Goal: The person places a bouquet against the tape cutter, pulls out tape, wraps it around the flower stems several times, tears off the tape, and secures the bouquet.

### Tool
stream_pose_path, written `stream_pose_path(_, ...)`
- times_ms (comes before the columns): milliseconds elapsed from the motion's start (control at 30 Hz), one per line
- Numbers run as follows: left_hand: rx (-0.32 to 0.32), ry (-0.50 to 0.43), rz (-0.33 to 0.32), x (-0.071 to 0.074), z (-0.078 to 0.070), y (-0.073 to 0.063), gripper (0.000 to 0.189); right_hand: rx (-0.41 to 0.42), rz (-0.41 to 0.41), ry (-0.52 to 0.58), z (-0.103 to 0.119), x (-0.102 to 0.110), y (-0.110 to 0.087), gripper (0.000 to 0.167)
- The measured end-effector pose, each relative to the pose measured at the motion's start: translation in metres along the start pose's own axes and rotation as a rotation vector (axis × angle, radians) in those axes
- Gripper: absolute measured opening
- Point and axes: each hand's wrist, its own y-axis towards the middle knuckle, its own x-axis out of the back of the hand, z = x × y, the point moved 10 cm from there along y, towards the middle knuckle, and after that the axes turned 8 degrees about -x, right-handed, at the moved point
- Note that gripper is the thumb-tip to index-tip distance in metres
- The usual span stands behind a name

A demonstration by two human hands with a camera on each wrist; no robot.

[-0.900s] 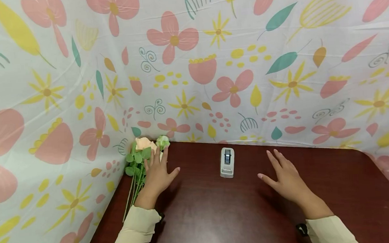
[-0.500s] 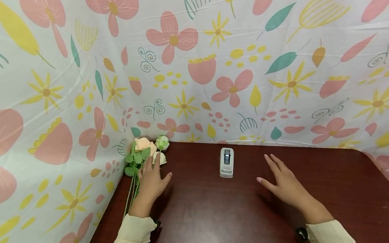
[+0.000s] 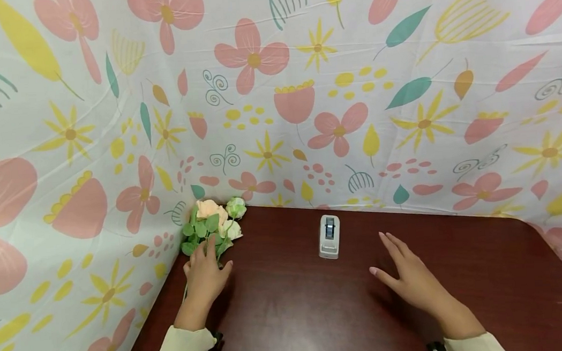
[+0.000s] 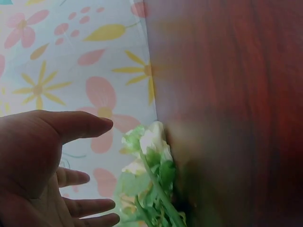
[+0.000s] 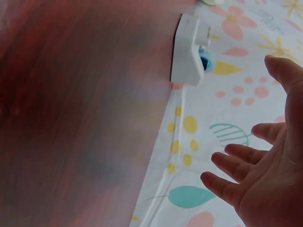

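A bunch of flowers (image 3: 211, 217) with peach, white and pale green heads lies at the table's far left corner. My left hand (image 3: 205, 274) is over its stems, thumb spread and fingers loosely bent, covering part of them. The left wrist view has the flowers (image 4: 151, 175) just past the fingertips, and nothing in the grasp. Over the table's right half hovers my right hand (image 3: 415, 277), fingers extended and thumb apart. Between the hands stands a white tape dispenser (image 3: 330, 237) with a roll in it. The right wrist view shows that dispenser (image 5: 189, 52) beyond my outstretched thumb.
A dark red-brown wooden table (image 3: 289, 304) spreads beneath both hands. Floral-print cloth (image 3: 333, 86) hangs along its back and left side, meeting the table edge behind the flowers. Each wrist wears a dark band near the light sleeve cuff.
My left hand has drawn back and left, off the flower heads and over the stems, uncovering a white bloom. My right hand has shifted slightly toward me. The tape dispenser has stayed put.
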Motion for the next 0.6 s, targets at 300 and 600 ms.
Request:
stream_pose_path(300, 0.054, 0.000, 0.016, 0.005, 0.022, -0.014, 0.084, 0.053, 0.009, 0.004, 0.015, -0.011, -0.013, 0.087)
stream_pose_path(600, 0.096, -0.019, -0.005, 0.009, 0.037, -0.024, 0.079, 0.072, 0.034, 0.004, 0.025, -0.023, -0.019, 0.080)
